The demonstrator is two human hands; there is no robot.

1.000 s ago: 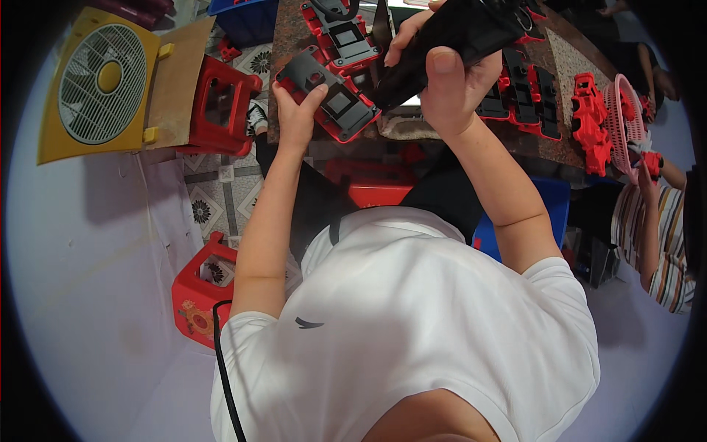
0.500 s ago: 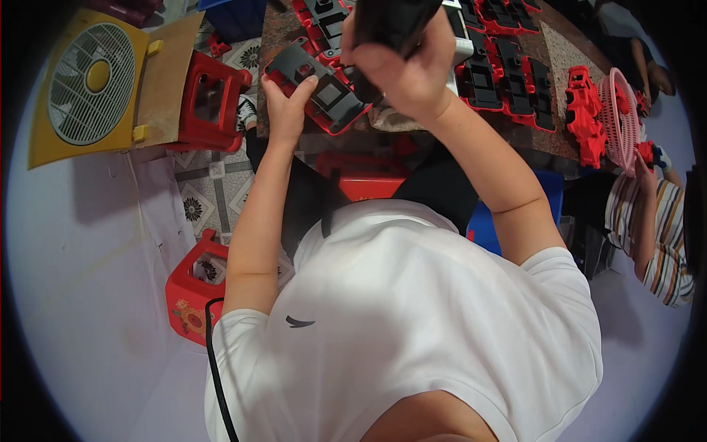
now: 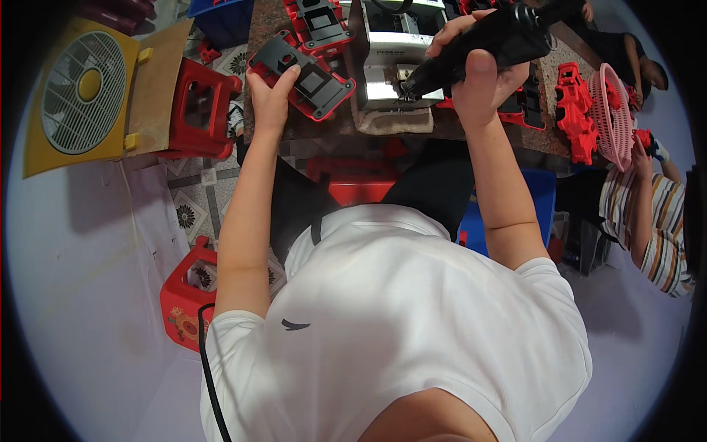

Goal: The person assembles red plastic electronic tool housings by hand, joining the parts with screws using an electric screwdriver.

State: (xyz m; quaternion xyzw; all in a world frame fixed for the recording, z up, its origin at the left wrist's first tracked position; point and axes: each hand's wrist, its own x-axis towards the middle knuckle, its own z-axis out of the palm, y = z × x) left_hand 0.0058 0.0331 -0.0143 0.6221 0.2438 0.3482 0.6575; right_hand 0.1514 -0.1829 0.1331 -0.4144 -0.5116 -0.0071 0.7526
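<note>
L hand [image 3: 271, 102] is closed on a black/red part [image 3: 317, 85], thumb on top nr its L end, other fingers mostly hidden along/under the edge. Part sits at an angle over the near L of the tabletop [image 3: 266, 20]; can't tell if resting or lifted. R hand [image 3: 486, 92] is wrapped round a black power driver [image 3: 495, 46], thumb on the near side, fingers on the far side; tool slants down-L w/ its tip in front of a silver metal box [image 3: 387, 60], can't tell if touching. Box is R of the held part, w/ a beige cloth pad [image 3: 394, 121] at its near side, by the tabletop edge. A 2nd black/red unit [image 3: 320, 26] lies just beyond the held one. More black/red units [image 3: 526, 107] are R of the box, partly hidden by the R hand. Further R: red frames [image 3: 577, 114] in a row, then a pink basket [image 3: 613, 118] w/ red pcs. Far R, a co-worker in a striped top [image 3: 663, 221] has a hand at a small red pc [image 3: 644, 138]. Off to the L: blue bin [image 3: 224, 22], red stool [image 3: 202, 110], yellow fan [image 3: 81, 92].
</note>
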